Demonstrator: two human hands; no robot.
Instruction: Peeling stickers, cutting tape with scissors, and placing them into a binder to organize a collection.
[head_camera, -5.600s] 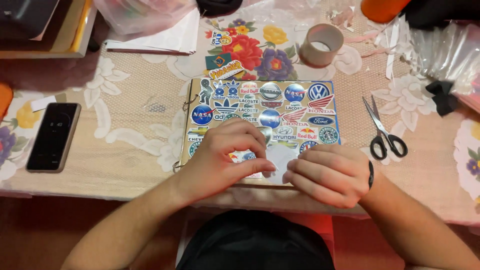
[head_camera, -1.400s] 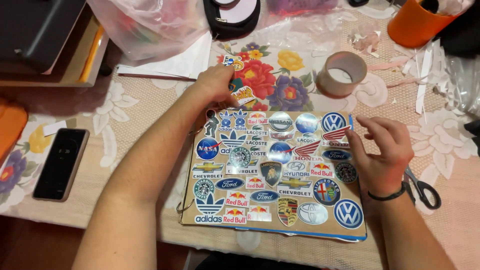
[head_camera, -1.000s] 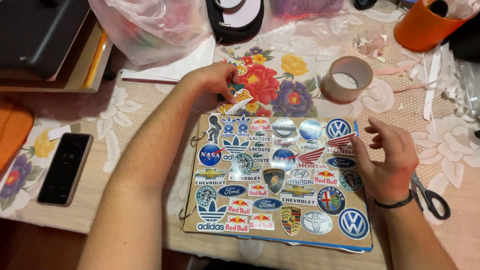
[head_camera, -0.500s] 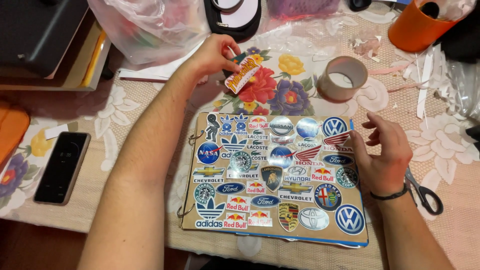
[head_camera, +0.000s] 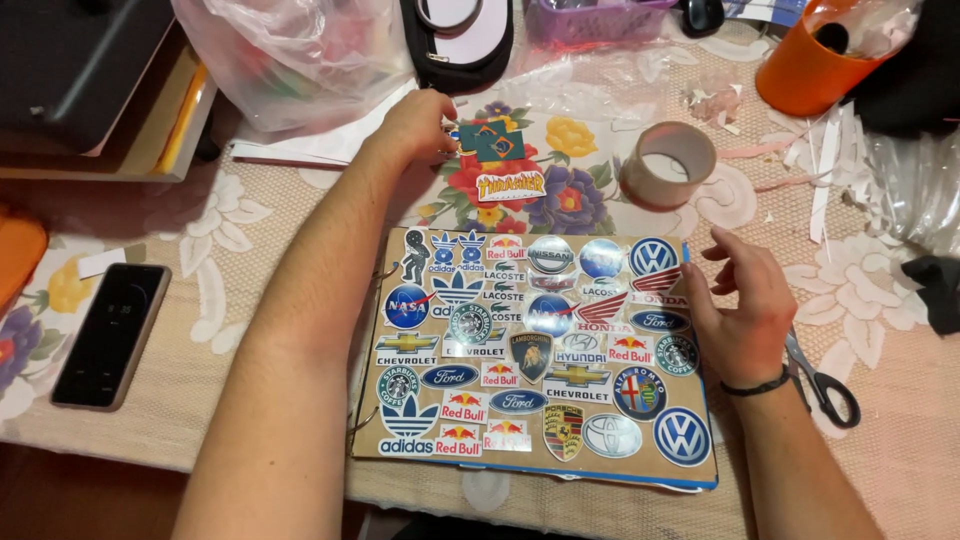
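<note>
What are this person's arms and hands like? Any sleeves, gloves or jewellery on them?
Both forearms are bare, with no sleeves in view and no gloves. The left hand shows no ring or band that I can see. The right hand has a thin dark band around its wrist. No watch shows on either wrist.

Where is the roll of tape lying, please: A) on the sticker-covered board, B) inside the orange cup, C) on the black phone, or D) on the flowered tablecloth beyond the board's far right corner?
D: the roll of tape rests flat on the tablecloth, past the far edge of the board, clear of the right hand.
</note>
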